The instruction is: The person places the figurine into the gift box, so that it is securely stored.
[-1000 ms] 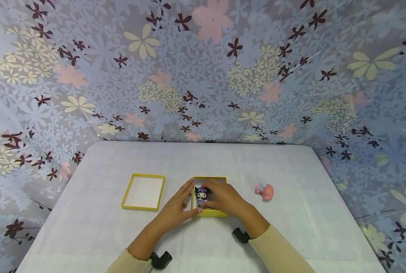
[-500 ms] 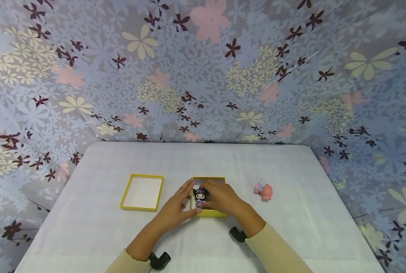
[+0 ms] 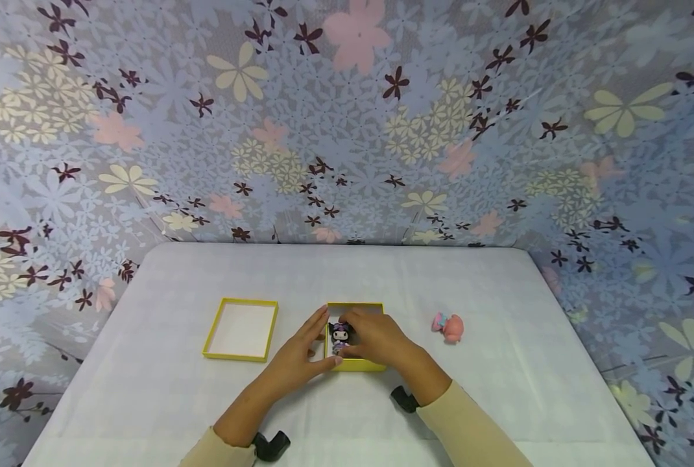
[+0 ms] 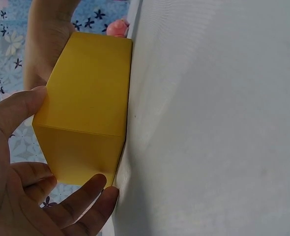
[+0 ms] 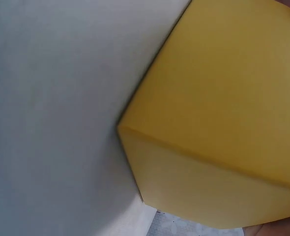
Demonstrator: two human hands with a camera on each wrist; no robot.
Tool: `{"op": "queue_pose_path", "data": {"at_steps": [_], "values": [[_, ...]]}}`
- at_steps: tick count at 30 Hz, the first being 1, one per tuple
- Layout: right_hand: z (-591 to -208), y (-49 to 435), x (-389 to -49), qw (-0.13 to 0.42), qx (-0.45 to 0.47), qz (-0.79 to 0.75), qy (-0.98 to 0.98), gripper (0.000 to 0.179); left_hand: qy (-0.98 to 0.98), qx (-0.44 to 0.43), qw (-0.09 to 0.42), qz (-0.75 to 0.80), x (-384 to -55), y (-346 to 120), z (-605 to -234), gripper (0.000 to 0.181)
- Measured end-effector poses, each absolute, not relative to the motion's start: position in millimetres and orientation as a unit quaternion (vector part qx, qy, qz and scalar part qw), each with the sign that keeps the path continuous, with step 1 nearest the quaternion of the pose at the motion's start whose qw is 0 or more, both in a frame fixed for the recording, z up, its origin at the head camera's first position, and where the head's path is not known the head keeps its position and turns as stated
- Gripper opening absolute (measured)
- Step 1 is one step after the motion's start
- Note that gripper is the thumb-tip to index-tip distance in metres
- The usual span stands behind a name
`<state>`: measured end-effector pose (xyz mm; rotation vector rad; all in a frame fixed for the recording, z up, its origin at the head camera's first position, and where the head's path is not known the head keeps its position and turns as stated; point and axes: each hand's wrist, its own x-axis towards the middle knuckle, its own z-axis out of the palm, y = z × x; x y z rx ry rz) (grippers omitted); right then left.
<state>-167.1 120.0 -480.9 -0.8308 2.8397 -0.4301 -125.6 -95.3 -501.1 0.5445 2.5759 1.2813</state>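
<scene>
In the head view, a small black-and-purple cartoon figurine [image 3: 340,337] with a white face lies face up at the left end of an open yellow box [image 3: 358,365]. My right hand [image 3: 379,337] reaches into the box and pinches the figurine, fingers by its head and thumb by its lower body. My left hand [image 3: 297,357] holds the box's left end, thumb on the near rim and fingers along the left side. The left wrist view shows its thumb and fingertips against the yellow box [image 4: 86,88]. The right wrist view shows mostly the box's outer walls [image 5: 223,98].
A shallow yellow-rimmed lid [image 3: 240,329], white inside, lies to the left of the box. A pink figurine [image 3: 452,327] with a light-blue part lies on its side to the right. All rest on a white-covered table [image 3: 347,272] against a flowered wall covering.
The black-and-purple figurine has sunk slightly lower in the box with my right hand. My left hand keeps its place on the box. The whole head view has shifted a little.
</scene>
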Motion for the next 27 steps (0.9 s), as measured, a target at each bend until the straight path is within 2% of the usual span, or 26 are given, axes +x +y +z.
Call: {"op": "queue_pose_path", "data": {"at_steps": [8,17,27], "values": [[-480.3,121.7,-165.3,0.078,-0.271,-0.159,0.946,0.069,0.875,0.184,0.109,0.435,-125.4,-95.2,-502.0,0.095],[-477.0,129.3,-160.9,0.084,-0.246,-0.248,0.933,0.069,0.876,0.185,0.107,0.433,-126.7,-94.4,-503.1,0.095],[-472.3,142.8,-159.1,0.049,-0.233,-0.327,0.914,0.061,0.872,0.182,0.11,0.441,-126.3,-94.4,-499.7,0.096]]}}
